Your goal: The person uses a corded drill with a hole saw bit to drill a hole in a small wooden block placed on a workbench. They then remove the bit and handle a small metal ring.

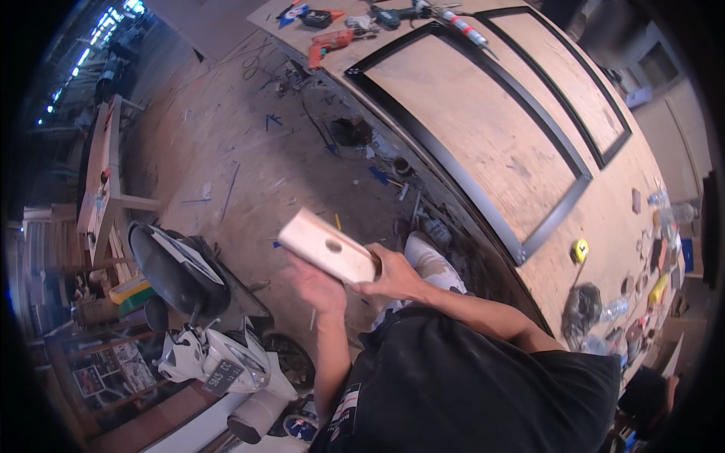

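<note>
A pale wooden block (310, 235) with a round hole in its face is up in front of my body, tilted down toward the right. My right hand (394, 273) grips its right end, thumb on the near edge and fingers round the far side. Close along the block's lower left edge is my left hand (316, 285), palm flat and fingers stretched out, somewhat smeared by motion. Whether it touches the wood I cannot tell.
At the right stands a large workbench (468, 143) with dark frames (495, 208), an orange drill (329, 44), a sealant tube (464, 30) and a yellow tape measure (579, 251). A white motorbike (226, 355) is parked at the lower left. Scraps litter the floor (226, 151).
</note>
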The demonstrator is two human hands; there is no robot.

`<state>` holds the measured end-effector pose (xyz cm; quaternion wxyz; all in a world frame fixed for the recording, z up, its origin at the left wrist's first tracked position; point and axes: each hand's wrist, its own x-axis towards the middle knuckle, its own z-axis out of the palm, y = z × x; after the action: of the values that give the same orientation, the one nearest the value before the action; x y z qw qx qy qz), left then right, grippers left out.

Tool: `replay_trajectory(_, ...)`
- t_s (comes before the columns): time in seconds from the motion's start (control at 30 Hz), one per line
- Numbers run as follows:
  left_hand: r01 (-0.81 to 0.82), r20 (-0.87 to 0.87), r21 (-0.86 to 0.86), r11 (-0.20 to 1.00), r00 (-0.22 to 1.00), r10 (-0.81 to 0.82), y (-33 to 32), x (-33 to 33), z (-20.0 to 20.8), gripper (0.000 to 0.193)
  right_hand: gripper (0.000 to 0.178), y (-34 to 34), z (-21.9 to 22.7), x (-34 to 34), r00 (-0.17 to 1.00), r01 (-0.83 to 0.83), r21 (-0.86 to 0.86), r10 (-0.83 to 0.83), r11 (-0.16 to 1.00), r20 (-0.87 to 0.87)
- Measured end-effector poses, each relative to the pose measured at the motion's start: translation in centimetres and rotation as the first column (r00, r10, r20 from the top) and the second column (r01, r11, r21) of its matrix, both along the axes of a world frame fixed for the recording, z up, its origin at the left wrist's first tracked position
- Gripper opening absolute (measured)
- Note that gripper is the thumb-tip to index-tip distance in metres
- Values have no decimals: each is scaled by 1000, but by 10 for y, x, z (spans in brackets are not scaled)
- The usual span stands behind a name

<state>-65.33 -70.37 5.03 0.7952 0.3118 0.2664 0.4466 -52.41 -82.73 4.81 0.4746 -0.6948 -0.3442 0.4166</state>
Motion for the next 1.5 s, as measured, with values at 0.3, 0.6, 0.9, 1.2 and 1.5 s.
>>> replay_trajectory(0.3,775,-780,-2,632,394,-486,207,86,-15,46,108,143,-26,171,919,123,103,-152,987,364)
replay_trajectory(0.6,984,-747,-133,-122,-181,-639,366,325,-25,36,52,187,-50,291,946,322,-87,-316,943,78)
replay_trajectory(0.9,973,-760,-39,226,118,-639,440,437,-89,68,50,250,-86,300,570,799,-272,-819,536,62)
replay_trajectory(1.2,986,-804,168,20,148,-576,461,454,-99,87,54,285,-82,289,304,896,-350,-952,275,33)
replay_trajectory(1.5,953,-866,304,-14,270,-421,461,482,-119,33,55,302,-62,324,323,877,-458,-885,146,336)
